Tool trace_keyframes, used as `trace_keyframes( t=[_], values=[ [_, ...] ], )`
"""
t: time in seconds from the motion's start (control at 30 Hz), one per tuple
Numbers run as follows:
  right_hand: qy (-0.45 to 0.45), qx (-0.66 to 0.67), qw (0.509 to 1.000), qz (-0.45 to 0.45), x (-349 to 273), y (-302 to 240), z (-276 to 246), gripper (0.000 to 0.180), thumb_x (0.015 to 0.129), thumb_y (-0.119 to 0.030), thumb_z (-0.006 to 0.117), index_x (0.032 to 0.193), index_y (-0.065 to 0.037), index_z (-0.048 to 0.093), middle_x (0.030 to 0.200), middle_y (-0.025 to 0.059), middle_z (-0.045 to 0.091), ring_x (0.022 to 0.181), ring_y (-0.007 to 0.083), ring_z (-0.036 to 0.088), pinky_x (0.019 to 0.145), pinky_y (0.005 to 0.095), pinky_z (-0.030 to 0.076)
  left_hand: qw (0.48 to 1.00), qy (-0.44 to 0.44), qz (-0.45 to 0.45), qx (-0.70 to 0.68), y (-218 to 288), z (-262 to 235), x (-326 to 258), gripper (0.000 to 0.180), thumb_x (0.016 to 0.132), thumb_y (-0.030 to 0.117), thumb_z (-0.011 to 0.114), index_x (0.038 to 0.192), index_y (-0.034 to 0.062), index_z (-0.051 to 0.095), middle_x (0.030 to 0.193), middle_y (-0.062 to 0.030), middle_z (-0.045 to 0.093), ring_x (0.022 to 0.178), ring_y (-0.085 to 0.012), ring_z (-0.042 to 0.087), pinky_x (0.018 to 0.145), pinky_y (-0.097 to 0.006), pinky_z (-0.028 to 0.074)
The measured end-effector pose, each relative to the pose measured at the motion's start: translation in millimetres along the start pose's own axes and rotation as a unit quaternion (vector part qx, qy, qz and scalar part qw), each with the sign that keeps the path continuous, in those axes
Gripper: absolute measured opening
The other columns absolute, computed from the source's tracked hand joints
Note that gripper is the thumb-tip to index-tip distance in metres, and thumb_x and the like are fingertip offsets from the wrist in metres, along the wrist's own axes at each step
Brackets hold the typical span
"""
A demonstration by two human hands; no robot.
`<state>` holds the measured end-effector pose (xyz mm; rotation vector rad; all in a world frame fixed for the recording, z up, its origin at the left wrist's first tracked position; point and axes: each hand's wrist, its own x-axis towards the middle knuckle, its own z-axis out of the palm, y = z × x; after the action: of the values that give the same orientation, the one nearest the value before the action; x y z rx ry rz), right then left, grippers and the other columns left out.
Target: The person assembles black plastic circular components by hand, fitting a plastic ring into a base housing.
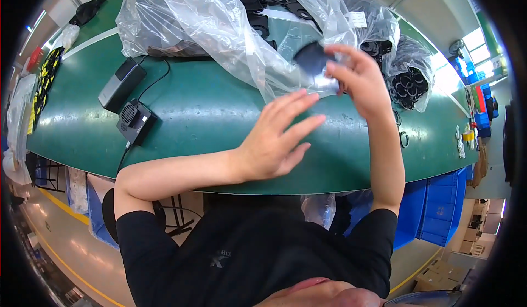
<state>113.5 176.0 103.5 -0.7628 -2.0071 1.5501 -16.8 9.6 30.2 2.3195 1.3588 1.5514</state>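
Between the thumb and fingers of my right hand is a dark, smooth curved piece, smeared by motion, so its exact kind cannot be made out. It is held above the near edge of a large clear plastic bag. My left hand hovers over the green table with its fingers spread, holding nothing. Black moulded parts with round openings lie at the far side, within the opened plastic.
Clear bags with black rings stand at the right, and a loose black ring lies near them. Two dark corded devices, a box and a vented unit, sit at the left. Blue crates are below the table's right edge.
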Motion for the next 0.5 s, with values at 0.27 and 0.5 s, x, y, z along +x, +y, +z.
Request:
trace_keyframes(
  t=[0.27,0.5],
  values=[
    [-0.067,0.129,0.979,0.146,-100,25,16,0.028,0.087,-0.012,0.057,0.111,0.003,0.056,0.083,0.0059,0.064,0.067,0.0068,0.057,0.056,0.0205,0.048,0.996,-0.023,0.004,-0.088,-6,7,1,0.041,0.066,-0.003,0.065,0.106,0.0066,0.061,0.104,-0.0102,0.060,0.088,-0.0261,0.061,0.076,-0.037,0.047],
    [-0.087,0.022,0.993,0.075,-118,37,8,0.017,0.083,-0.012,0.064,0.091,0.003,0.065,0.070,0.0038,0.062,0.063,0.0078,0.058,0.057,0.0210,0.046,0.777,-0.120,-0.382,-0.485,10,9,-1,0.024,0.088,0.006,0.056,0.111,-0.0014,0.051,0.102,-0.0066,0.060,0.092,-0.0100,0.058,0.079,-0.026,0.047]
  ],
)
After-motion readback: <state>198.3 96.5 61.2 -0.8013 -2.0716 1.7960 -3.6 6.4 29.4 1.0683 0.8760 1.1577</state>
